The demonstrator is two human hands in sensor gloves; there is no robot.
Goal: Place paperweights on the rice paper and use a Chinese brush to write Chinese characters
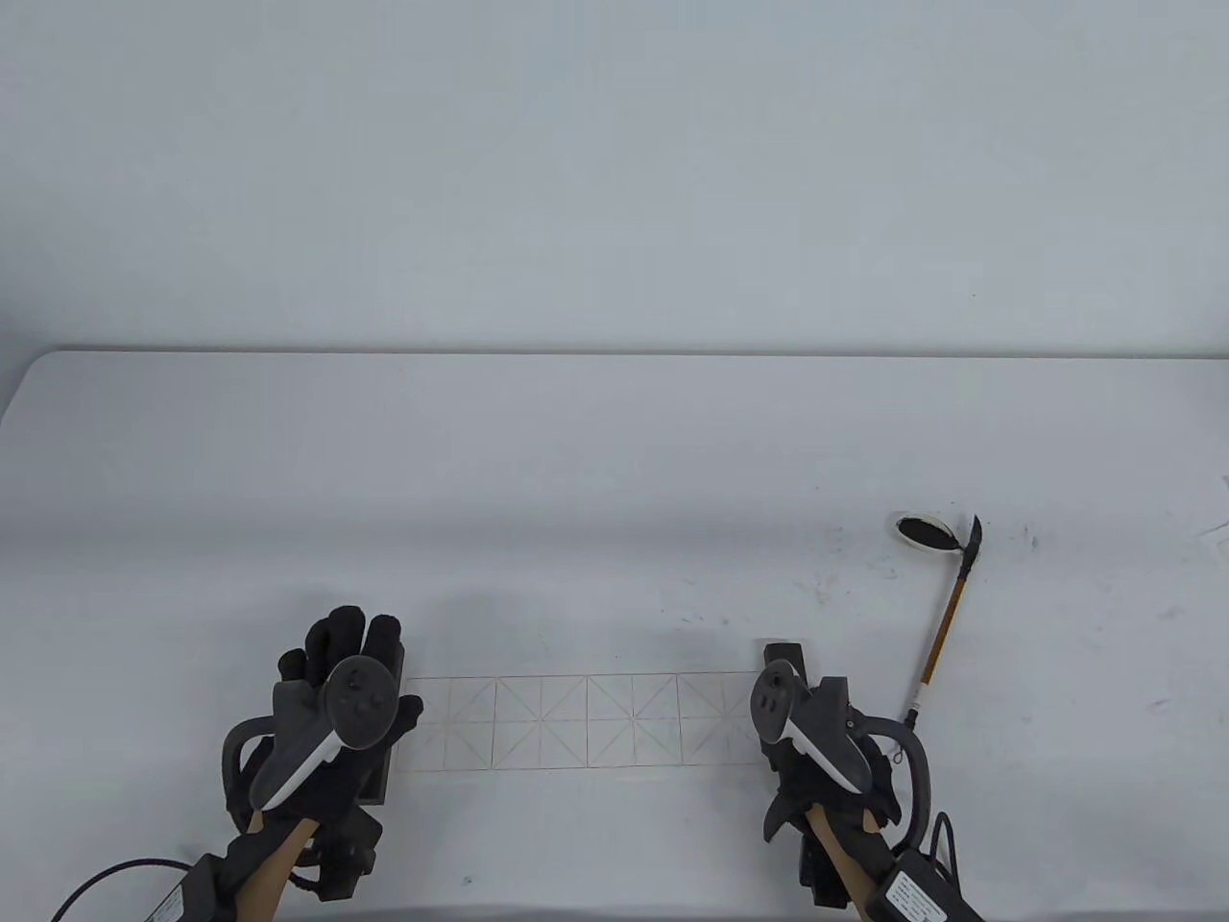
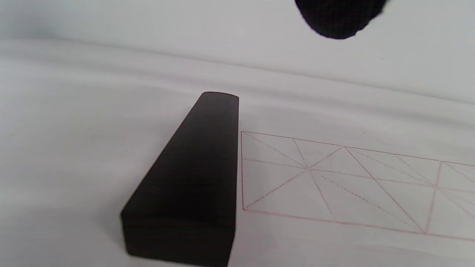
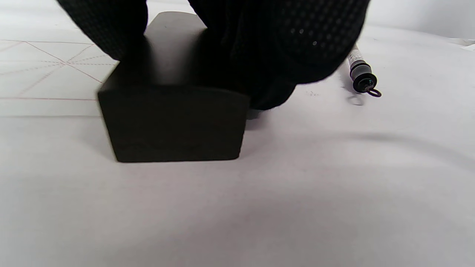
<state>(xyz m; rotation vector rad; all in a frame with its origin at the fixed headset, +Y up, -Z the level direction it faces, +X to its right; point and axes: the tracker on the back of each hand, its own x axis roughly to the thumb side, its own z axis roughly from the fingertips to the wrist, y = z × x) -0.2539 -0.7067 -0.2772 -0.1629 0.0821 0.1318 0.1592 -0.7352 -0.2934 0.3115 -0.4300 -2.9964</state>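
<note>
Table view: my left hand (image 1: 331,706) hovers, fingers loose and holding nothing, over the left paperweight (image 2: 193,181) at the rice paper's (image 1: 586,720) left end; my right hand (image 1: 816,749) grips the right paperweight (image 3: 172,107) at its other end; the brush (image 1: 946,619) lies just right.

No legible text is showing anywhere: the rice paper (image 1: 586,720) is carrying only red grid lines, and white labels on the black boxes (image 1: 907,898) at the wrist cables (and one near the brush (image 3: 362,72) end) are printing too small to read.
</note>
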